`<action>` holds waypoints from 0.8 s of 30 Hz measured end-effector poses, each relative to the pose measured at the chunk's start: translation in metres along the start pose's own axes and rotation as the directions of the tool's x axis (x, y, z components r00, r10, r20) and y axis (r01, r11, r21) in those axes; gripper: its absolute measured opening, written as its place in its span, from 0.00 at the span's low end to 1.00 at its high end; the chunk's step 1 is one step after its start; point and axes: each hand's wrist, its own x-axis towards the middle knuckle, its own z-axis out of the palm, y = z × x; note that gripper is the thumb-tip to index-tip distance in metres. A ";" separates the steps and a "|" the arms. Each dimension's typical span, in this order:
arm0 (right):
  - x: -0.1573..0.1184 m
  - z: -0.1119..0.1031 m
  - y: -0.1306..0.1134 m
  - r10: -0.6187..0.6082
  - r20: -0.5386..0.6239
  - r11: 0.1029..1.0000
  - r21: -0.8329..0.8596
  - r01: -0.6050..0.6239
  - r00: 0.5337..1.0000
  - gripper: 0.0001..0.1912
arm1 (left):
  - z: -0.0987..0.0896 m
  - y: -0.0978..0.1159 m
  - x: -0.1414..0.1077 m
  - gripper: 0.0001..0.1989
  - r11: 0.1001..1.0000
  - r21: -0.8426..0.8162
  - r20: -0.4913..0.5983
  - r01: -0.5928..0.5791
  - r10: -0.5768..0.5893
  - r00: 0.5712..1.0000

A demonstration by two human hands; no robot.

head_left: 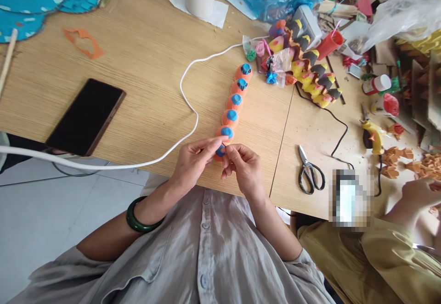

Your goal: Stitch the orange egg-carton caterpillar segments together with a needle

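Note:
An orange bumpy strip (237, 93), like a row of painted egg-carton cups, lies lengthwise before me with a blue patch on each bump. The two farthest blue patches carry dark marks. Over its near end, my left hand (198, 159) pinches with thumb and forefinger beside the last blue patch (220, 150). My right hand (243, 164) meets it there, thumb and forefinger pressed together. A tiny dark bit shows between the fingertips of both hands, too small to name. A green bangle (138, 219) is on my left forearm.
A black phone (86, 115) lies at left, a white cable (188, 97) crossing the table. Black-handled scissors (310, 173) and a yellow glue gun (374, 136) are at right, near a co-worker's hand (418, 196). Painted carton strips (315, 76) and craft materials crowd the back right.

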 end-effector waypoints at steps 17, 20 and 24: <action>-0.002 -0.002 0.000 0.015 -0.017 0.999 -0.035 -0.015 1.000 0.18 | -0.001 -0.004 0.001 0.14 1.000 0.018 -0.051 0.004 -0.003 0.999; -0.001 -0.002 -0.002 0.000 -0.032 0.999 -0.050 -0.001 0.999 0.18 | -0.001 -0.004 0.001 0.15 0.999 -0.035 -0.019 0.036 -0.037 0.999; -0.001 -0.001 -0.004 -0.004 -0.028 0.996 -0.092 0.001 1.000 0.18 | -0.001 -0.005 0.001 0.13 1.000 -0.005 -0.024 0.016 -0.016 1.000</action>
